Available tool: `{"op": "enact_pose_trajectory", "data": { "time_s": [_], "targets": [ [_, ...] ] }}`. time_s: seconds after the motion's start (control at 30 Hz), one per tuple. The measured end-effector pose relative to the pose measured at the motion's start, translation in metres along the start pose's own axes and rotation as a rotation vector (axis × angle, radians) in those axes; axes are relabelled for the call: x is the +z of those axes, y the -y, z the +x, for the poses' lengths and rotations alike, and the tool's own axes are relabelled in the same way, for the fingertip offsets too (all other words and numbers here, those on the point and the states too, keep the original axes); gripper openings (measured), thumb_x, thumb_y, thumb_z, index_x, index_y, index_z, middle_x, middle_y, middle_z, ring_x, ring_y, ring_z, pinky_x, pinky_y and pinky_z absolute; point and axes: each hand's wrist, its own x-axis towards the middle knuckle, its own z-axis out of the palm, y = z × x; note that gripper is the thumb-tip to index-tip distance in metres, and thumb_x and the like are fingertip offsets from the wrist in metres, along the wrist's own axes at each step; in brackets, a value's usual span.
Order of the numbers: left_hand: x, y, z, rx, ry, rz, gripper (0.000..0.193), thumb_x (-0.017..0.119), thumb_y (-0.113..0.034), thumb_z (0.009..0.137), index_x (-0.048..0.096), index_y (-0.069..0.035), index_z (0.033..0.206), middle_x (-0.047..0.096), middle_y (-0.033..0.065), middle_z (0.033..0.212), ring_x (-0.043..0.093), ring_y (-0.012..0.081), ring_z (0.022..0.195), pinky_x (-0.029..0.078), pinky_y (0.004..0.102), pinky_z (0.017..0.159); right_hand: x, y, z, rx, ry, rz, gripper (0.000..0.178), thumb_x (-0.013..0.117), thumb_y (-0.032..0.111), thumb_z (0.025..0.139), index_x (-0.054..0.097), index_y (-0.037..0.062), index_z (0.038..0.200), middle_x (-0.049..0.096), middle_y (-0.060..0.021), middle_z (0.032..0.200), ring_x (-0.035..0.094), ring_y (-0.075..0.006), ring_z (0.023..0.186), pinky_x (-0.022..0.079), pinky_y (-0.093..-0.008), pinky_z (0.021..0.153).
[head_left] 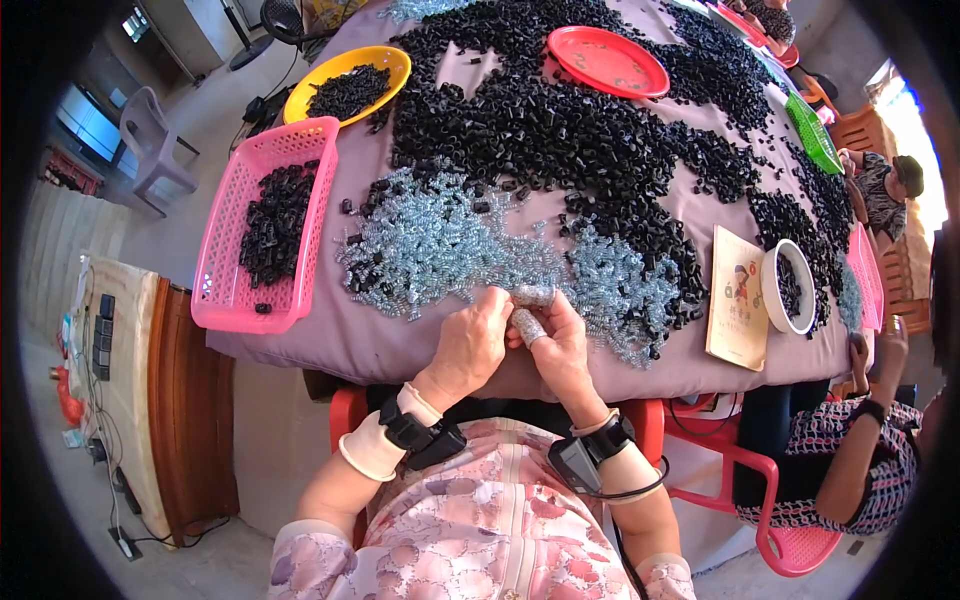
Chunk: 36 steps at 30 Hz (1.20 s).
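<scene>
My left hand (470, 340) and my right hand (562, 352) meet at the near edge of the cloth-covered table. The left fingers are closed in a pinch. Whitish wrapping covers the right thumb and forefinger, which bend together close to the left fingertips. Whatever lies between the fingers is too small and hidden to name. Just beyond them spreads a pile of small, shiny, silvery-blue springs (430, 240), with another patch of springs (625, 285) to the right. Behind these, a large heap of small black plastic parts (560, 130) covers much of the table.
A pink basket (212, 260) and a yellow tray (400, 72), both with black parts, stand left. At the far side lies a red tray (610, 62). A booklet (738, 300) and white bowl (770, 290) are right, near a seated person (850, 450). A wooden cabinet (190, 410) stands left.
</scene>
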Motion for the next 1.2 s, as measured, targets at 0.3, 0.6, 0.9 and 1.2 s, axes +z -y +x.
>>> {"op": "enact_pose_trajectory", "data": {
  "time_s": [0.3,0.6,0.9,1.2],
  "targets": [
    [-0.021,0.004,0.021,-0.078,-0.093,0.05,0.015,0.046,-0.014,0.091,0.05,-0.002,0.083,0.057,0.02,0.067,0.056,0.0396,0.064,0.042,0.0452,0.053,0.001,0.008,0.002,0.072,-0.067,-0.011,0.025,0.052,-0.007,0.082,0.052,0.0012,0.106,0.058,-0.0042,0.086,0.057,-0.0084,0.068,0.049,-0.0219,0.056],
    [-0.037,0.003,0.047,-0.083,-0.115,0.265,0.01,0.057,-0.013,0.081,0.057,-0.003,0.085,0.062,0.0137,0.083,0.06,0.0323,0.072,0.047,0.0408,0.064,-0.01,0.005,0.002,-0.103,-0.142,-0.171,0.02,0.048,-0.006,0.084,0.054,-0.0014,0.103,0.057,-0.0049,0.079,0.056,-0.0097,0.062,0.049,-0.0236,0.054],
    [0.001,0.02,0.132,0.074,-0.02,0.142,0.006,0.059,-0.01,0.077,0.059,-0.005,0.081,0.058,0.013,0.078,0.059,0.0302,0.072,0.047,0.0386,0.064,-0.011,-0.005,-0.004,-0.277,-0.1,-0.482,0.022,0.05,-0.007,0.079,0.055,0.0012,0.098,0.051,-0.0086,0.074,0.055,-0.0171,0.059,0.045,-0.0283,0.053],
    [0.011,0.059,0.151,0.045,-0.141,0.18,0.007,0.06,-0.007,0.075,0.061,-0.005,0.082,0.06,0.0122,0.078,0.059,0.0297,0.072,0.048,0.0372,0.064,-0.011,0.002,-0.003,-0.257,-0.084,-0.506,0.024,0.054,-0.006,0.073,0.056,0.0017,0.095,0.05,-0.0147,0.079,0.053,-0.0327,0.071,0.044,-0.0366,0.063]
  ]
}}
